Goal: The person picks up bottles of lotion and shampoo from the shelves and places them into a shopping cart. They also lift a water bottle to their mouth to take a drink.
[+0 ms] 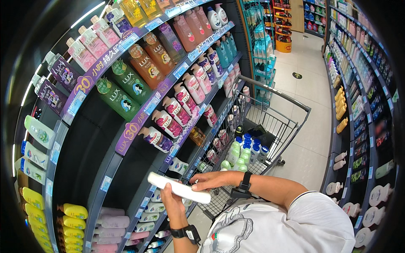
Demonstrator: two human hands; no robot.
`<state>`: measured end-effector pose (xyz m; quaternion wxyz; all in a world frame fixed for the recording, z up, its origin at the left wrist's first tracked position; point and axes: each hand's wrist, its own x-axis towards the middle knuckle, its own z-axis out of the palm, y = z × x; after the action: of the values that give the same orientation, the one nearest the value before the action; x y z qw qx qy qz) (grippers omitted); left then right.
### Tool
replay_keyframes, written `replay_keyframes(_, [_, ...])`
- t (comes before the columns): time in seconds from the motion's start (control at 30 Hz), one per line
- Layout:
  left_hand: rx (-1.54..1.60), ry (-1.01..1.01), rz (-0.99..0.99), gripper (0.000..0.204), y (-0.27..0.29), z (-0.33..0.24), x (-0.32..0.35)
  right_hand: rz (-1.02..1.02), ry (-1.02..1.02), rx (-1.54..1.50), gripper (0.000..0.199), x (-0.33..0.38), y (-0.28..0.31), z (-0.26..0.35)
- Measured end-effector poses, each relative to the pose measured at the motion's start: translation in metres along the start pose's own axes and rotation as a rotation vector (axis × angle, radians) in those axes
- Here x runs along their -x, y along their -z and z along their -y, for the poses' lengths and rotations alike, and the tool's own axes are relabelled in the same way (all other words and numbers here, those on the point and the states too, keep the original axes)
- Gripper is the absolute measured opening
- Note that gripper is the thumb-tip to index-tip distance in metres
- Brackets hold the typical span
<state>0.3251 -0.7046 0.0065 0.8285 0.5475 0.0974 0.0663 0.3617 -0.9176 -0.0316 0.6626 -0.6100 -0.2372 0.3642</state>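
Note:
A plain white bottle, seen on its narrow side, lies tilted across my left hand. The fingers and thumb of that hand are closed around its middle. My right hand reaches in from the right, just behind the bottle's right half, with its fingers stretched out and slightly bent. Whether its fingertips touch the bottle cannot be made out. Close by on the left, white pump bottles with purple labels stand on a shelf, above a row of lying white and green bottles.
A metal shopping cart stands ahead, holding several green bottles and white bottles with blue caps. Tall shelves of green shower bottles and yellow bottles rise on the left. Another stocked shelf lines the aisle's right side.

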Motion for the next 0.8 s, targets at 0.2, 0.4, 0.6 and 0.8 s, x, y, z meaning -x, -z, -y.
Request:
replay_keyframes(0.2, [0.028, -0.011, 0.019, 0.046, -0.028, 0.0, -0.011, 0.077, 0.091, -0.177, 0.088, 0.018, -0.017, 0.008])
replay_keyframes(0.4, [0.009, -0.008, 0.177, 0.045, -0.044, 0.007, -0.004, 0.082, 0.046, -0.629, 0.067, 0.027, -0.002, -0.008])
replay_keyframes(0.6, [-0.135, -0.02, 0.096, 0.048, -0.045, 0.002, 0.012, 0.191, 0.124, -0.784, 0.084, 0.025, -0.004, -0.013])
replay_keyframes(0.8, [-0.164, -0.038, 0.109, 0.048, -0.049, 0.0, 0.022, 0.191, 0.071, -0.88, 0.085, 0.032, -0.005, -0.009])
